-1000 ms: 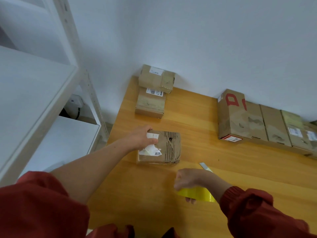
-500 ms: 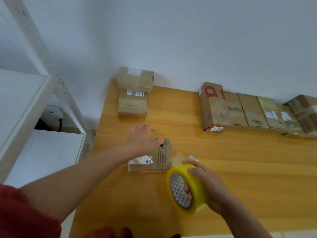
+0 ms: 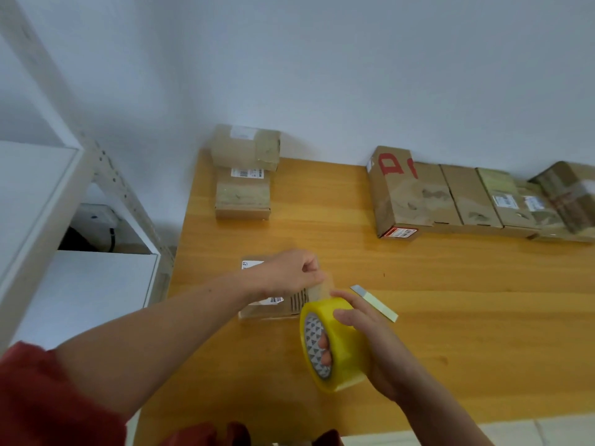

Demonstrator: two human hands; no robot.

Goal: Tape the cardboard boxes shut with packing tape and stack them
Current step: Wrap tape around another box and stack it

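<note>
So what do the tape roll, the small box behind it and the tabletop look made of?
Tape roll: glossy, translucent yellow plastic film; patterned core, probably card. Small box: matte brown cardboard, creased, with white paper labels. Tabletop: wood or wood-look laminate, judging by the grain streaks; smooth orange finish.

One head-worn wide-angle view, facing forward and down over the surface [image 3: 450, 317], left hand [image 3: 289, 272] and right hand [image 3: 370, 342] near, low in frame, wall [image 3: 322, 75] across the top, shelf [image 3: 38, 188] at left
</note>
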